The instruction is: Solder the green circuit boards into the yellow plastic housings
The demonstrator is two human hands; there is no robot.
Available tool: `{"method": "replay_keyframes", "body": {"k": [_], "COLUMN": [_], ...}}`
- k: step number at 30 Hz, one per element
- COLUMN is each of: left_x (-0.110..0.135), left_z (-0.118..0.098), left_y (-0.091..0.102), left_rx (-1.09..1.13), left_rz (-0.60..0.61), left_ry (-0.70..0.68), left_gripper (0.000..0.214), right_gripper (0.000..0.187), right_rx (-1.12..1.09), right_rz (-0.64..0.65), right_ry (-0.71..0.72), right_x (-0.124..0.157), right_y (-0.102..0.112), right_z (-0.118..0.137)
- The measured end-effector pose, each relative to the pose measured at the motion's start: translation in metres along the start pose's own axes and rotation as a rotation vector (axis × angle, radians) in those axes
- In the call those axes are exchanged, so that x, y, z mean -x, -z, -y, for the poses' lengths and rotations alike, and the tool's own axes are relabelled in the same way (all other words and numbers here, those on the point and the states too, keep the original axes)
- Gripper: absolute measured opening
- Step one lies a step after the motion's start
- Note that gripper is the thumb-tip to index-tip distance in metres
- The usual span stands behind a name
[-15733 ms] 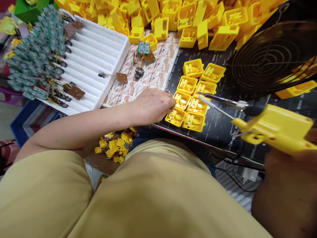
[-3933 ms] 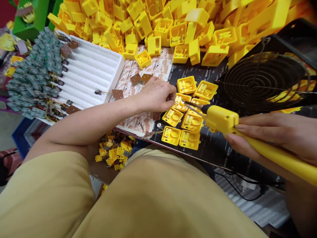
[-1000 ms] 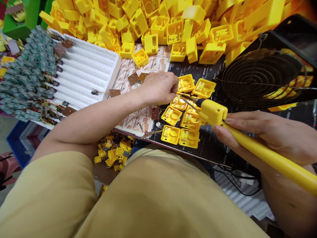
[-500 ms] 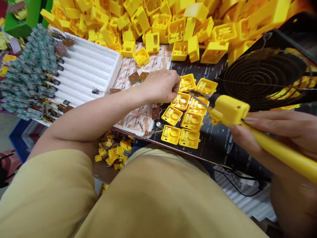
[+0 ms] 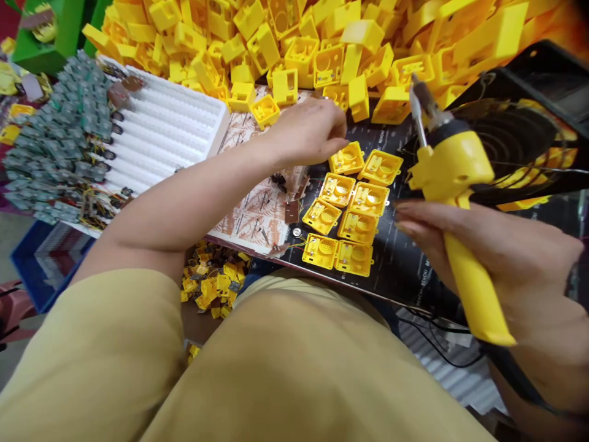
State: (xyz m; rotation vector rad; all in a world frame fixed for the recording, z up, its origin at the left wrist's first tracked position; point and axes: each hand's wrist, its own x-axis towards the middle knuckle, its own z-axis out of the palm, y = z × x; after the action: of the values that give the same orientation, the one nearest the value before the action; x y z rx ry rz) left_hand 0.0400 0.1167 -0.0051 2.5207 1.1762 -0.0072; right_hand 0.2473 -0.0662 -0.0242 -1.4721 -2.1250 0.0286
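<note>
In my right hand [image 5: 501, 245] is a yellow soldering gun [image 5: 460, 162], its handle between thumb and fingers. Its metal tip and a thin feed tube beside it point up and away from me. My left hand [image 5: 317, 130] hovers over the bench just past the laid-out cases, back of the hand upward and fingers curled in. What those fingers hold, if anything, is hidden. Several open yellow plastic cases [image 5: 358, 226] lie in two uneven columns, hollow side up, with small metal contacts inside. Nearest the left hand is the top-left case [image 5: 347, 158].
A large heap of yellow cases [image 5: 262, 46] covers the back. On the left, a white ribbed foam tray [image 5: 170, 116] carries many wired grey-green parts [image 5: 55, 135]. A black fan [image 5: 497, 135] stands at right. Brown circuit boards [image 5: 291, 212] and wires lie left of the cases.
The soldering gun has lifted away from the cases, its tip swinging from leftward to upward. My left hand has moved up a little, toward the heap.
</note>
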Motion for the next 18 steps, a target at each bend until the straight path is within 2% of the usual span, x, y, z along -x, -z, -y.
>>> {"method": "replay_keyframes", "body": {"k": [3,6,8,11,13,15,18], "left_x": [-0.018,-0.02,-0.009,0.019,0.039,0.056,0.068], "left_z": [0.006,0.014,0.023,0.044,0.062,0.077,0.093], "left_y": [-0.011,-0.007,0.008,0.033,0.041,0.037,0.019], "left_rx": [0.034,0.097,0.086,-0.019,-0.127,-0.232,-0.32], "left_rz": [0.066,0.149,0.119,0.006,0.012,0.043,0.031], "left_ry": [-0.058,-0.127,-0.112,0.007,0.017,-0.078,-0.242], "left_gripper": [0.025,0.023,0.022,0.026,0.031,0.039,0.041], "right_gripper": [0.016,0.028,0.031,0.032,0.034,0.034,0.032], "right_rx": [0.086,0.25,0.306,0.342,0.327,0.294,0.229], "right_rz": [-0.069,0.013,0.07,0.124,0.147,0.155,0.094], "right_ry": [0.176,0.191,0.162,0.175,0.216,0.253,0.253], "right_x": [-0.023,-0.042,-0.049,-0.054,-0.056,-0.056,-0.056], "right_y": [-0.021,-0.04,-0.049,-0.055,-0.056,-0.055,-0.056], "right_z": [-0.012,-0.026,-0.033,-0.039,-0.043,-0.046,-0.046]}}
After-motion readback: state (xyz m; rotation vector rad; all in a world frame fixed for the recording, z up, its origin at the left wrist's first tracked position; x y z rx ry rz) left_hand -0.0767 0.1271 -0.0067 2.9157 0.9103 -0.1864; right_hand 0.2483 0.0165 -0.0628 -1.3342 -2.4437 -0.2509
